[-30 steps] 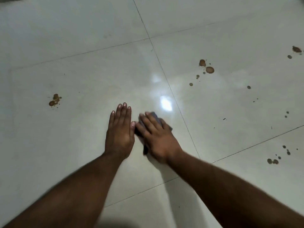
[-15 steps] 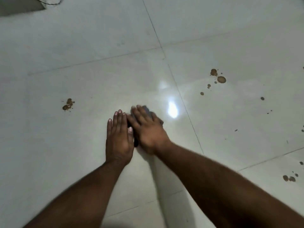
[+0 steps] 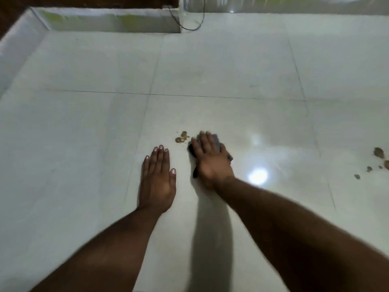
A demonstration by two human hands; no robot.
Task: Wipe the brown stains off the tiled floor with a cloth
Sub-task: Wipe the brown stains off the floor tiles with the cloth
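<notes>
My right hand (image 3: 211, 160) lies flat with straight fingers on a dark grey cloth (image 3: 216, 140), pressing it to the white tiled floor (image 3: 231, 81). Most of the cloth is hidden under the hand. A small cluster of brown stains (image 3: 181, 137) sits just left of my right fingertips, apart from the cloth. My left hand (image 3: 157, 179) rests flat on the floor, fingers straight, a little left of and nearer than the right hand. More brown stains (image 3: 377, 153) show at the right edge.
A low white step or plinth (image 3: 109, 21) runs along the far left, with a dark cable (image 3: 185, 22) hanging beside it. Dark wood shows at the top left corner. A bright light reflection (image 3: 257, 175) lies right of my right wrist.
My right hand has slid the cloth away from the left hand up to the left stain cluster. The view has swung left, so the right-hand stains now sit at the frame's edge.
</notes>
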